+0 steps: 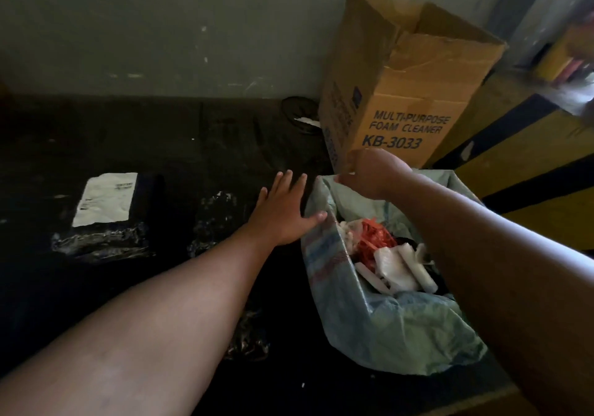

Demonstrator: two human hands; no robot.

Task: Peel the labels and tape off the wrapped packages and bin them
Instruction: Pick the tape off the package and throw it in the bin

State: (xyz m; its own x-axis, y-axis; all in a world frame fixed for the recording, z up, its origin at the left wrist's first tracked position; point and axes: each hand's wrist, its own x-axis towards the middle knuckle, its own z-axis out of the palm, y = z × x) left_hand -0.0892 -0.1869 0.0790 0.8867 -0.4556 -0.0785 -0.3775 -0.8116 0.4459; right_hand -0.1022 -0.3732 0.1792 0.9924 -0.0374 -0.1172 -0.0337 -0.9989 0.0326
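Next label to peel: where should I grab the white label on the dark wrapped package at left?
Judging by its pose, pinch the white label at its near-left corner, coming from the person's side: it lies flat on the dark package, so only an edge offers purchase.

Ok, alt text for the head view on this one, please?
The person's left hand lies flat, fingers straight, beside a lined bin of scraps, while the right hand reaches over its far rim. A black wrapped package with a white label lies further left; a cardboard box stands behind.
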